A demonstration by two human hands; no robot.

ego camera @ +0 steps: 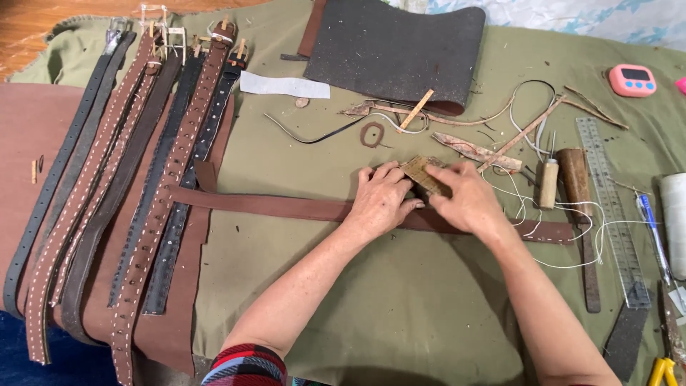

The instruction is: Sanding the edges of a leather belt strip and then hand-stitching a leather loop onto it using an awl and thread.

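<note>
A small tan ridged block (423, 174), about the shape of a folded strip or a stitching tool, lies on a long brown leather strap (286, 208) that runs crosswise over the olive green cloth (400, 314). The left hand (381, 199) presses down flat on the strap just beside the block, its fingers (386, 174) spread and curled at the tips against the block's near edge. The right hand (468, 198) covers the block's other end, its fingers bent over it and pinching it from above. White thread (572, 264) trails from under the right hand toward a wooden-handled awl (549, 182) and a darker wooden tool (575, 179), with a clear ruler (611, 214) just beyond them. Behind the hands lie a small leather loop (372, 134), scraps of leather trim (468, 149) and a dark curled leather sheet (400, 50). A row of finished belts (143, 200), brown and black, lies well off to the left. A pink timer (632, 80) sits at the far right corner.
</note>
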